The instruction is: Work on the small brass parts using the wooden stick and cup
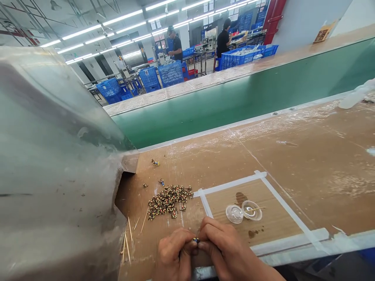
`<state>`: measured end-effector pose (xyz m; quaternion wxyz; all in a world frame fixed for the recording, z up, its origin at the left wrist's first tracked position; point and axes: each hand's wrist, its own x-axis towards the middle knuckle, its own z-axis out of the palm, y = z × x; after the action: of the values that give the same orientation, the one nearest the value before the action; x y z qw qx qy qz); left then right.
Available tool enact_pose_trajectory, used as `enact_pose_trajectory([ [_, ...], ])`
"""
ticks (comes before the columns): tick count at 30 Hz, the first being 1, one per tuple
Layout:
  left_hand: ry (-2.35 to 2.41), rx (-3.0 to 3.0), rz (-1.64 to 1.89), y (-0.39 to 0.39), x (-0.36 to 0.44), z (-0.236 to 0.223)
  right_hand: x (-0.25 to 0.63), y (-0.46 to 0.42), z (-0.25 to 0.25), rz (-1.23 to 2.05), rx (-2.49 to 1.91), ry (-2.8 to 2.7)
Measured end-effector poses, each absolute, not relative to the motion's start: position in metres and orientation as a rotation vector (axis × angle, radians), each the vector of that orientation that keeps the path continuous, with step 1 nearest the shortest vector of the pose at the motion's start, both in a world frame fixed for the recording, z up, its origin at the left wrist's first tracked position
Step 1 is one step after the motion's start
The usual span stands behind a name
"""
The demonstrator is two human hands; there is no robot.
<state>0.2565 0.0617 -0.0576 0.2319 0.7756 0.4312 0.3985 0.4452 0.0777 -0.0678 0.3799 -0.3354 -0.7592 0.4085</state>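
Note:
Near the table's front edge, my left hand (175, 251) and my right hand (221, 244) meet, fingertips closed from both sides on a tiny painted figurine (196, 240). Blue and dark colours show on it; the fingers hide the rest. Beyond my hands lies a heap of small dark, yellow and red figurine parts (168, 200). A few stray pieces sit behind the heap, among them a figurine with blue on it (161, 182) and another with a yellow base (155, 162). Right of my hands, a clear plastic cup (252, 210) with a thin stick in it stands beside its clear lid (234, 214).
Several wooden toothpicks (127, 246) lie at the left beside a large metal duct (58, 164). White tape (234, 183) frames a cardboard patch with brown stains. A green conveyor belt (205, 107) runs behind the table. Two people and blue crates (170, 73) are farther back.

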Motion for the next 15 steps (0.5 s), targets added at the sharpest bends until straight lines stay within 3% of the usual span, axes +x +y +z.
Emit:
enact_pose_trajectory([
  [15,1.120,2.158,1.005,0.0671,0.2509,-0.0535,0.4459,0.0786,-0.0647,1.000,-0.909,-1.992],
])
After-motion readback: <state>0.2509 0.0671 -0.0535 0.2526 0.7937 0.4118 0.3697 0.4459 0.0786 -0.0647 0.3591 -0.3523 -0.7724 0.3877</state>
